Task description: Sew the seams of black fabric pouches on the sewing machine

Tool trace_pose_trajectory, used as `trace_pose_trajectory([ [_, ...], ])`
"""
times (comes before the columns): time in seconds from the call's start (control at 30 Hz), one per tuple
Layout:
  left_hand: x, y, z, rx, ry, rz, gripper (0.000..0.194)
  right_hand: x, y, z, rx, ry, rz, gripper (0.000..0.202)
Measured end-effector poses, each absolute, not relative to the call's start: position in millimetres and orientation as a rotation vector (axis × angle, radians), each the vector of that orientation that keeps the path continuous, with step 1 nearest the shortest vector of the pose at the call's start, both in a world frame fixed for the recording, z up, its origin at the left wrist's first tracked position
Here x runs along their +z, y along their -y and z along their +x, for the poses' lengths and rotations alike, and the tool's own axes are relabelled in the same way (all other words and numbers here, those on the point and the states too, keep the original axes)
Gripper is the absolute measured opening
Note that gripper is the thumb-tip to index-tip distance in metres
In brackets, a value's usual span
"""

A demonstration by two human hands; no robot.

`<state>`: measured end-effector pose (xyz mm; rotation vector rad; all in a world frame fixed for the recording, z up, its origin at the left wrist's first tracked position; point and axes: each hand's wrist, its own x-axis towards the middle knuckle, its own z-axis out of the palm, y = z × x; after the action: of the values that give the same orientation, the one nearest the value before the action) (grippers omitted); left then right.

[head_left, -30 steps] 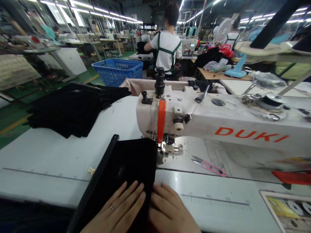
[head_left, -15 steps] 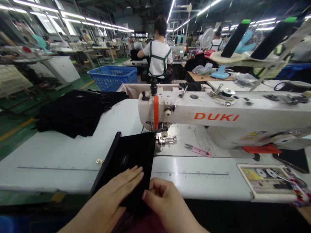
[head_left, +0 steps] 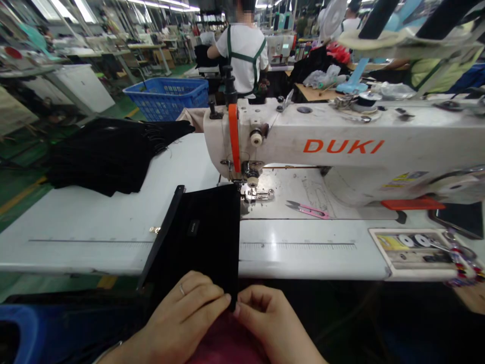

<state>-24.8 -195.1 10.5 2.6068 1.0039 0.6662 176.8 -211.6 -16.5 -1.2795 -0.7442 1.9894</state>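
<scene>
A black fabric piece with a small label lies over the table's front edge, its far right corner at the needle area of the white sewing machine. Along its left side runs a dark strip with a gold zipper pull beside it. My left hand, a ring on one finger, is closed on the near end of the fabric. Pressed close beside it, my right hand pinches the fabric's right edge near the bottom corner. Both sets of fingertips almost touch.
Pink-handled thread snips lie on the machine bed. A pile of black fabric pieces sits at the table's left. Right of the bed is a small tray with bobbins. Beyond stand a blue basket and a person.
My left hand has gone from lying flat on the fabric to gripping its near edge, closer to my right hand. The view has tilted downward.
</scene>
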Motion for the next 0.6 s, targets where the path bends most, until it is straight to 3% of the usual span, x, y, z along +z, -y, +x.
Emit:
trace_pose_trajectory([
  [0.33, 2.0, 195.4, -20.7, 0.735, -0.912, 2.727, 0.024, -23.2, 211.1, 178.8, 2.176, 0.73, -1.203, 0.052],
  [0.43, 0.2, 193.1, -19.3, 0.829, -0.896, 2.768, 0.022, -27.6, 214.8, 184.6, 2.104, 0.893, -1.221, 0.04],
  [0.53, 1.9, 190.7, -16.9, 0.891, -0.877, 2.757, 0.029, -33.7, 218.1, 187.0, 1.388, 1.416, -1.272, 0.01],
  [0.6, 5.0, 190.0, -14.3, 0.869, -0.899, 2.765, 0.033, -39.2, 216.0, 182.2, 0.706, 1.68, -1.181, 0.01],
])
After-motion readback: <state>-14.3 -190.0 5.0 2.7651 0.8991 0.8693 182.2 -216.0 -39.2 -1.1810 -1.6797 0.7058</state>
